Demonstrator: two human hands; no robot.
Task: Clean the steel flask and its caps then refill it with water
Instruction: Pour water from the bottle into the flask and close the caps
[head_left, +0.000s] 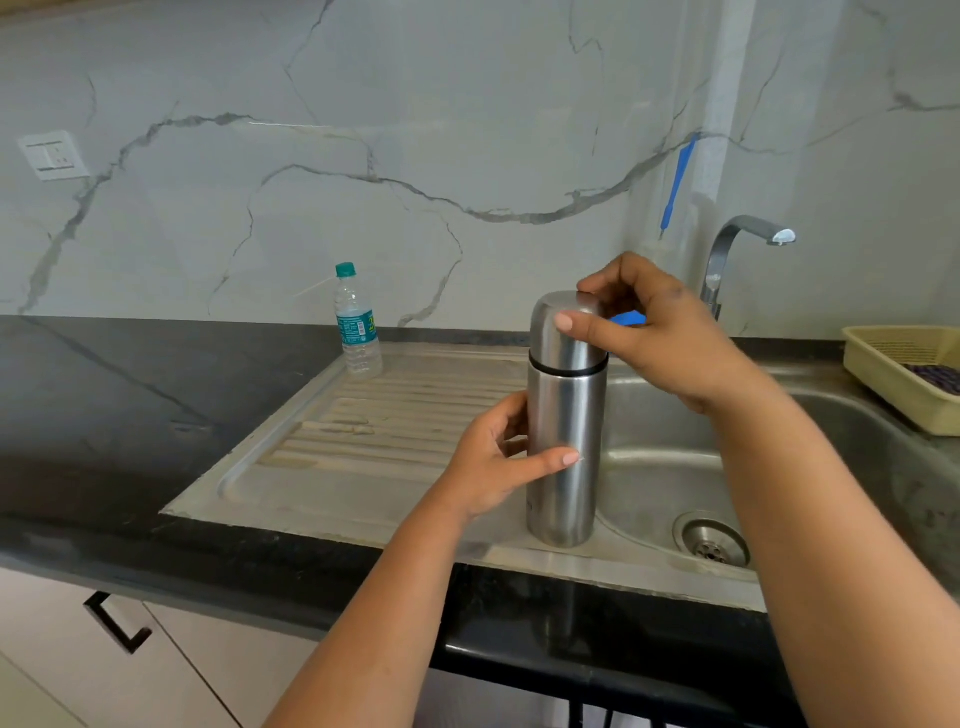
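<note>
A tall steel flask stands upright on the sink's front rim, between the drainboard and the basin. Its domed steel cap sits on top, above a black ring. My left hand grips the flask's body from the left, thumb across the front. My right hand holds the cap from the right, thumb on its front and fingers curled over its top.
A steel sink basin with a drain lies to the right, a tap behind it. A plastic water bottle stands at the back of the ribbed drainboard. A yellow basket sits far right on the black counter.
</note>
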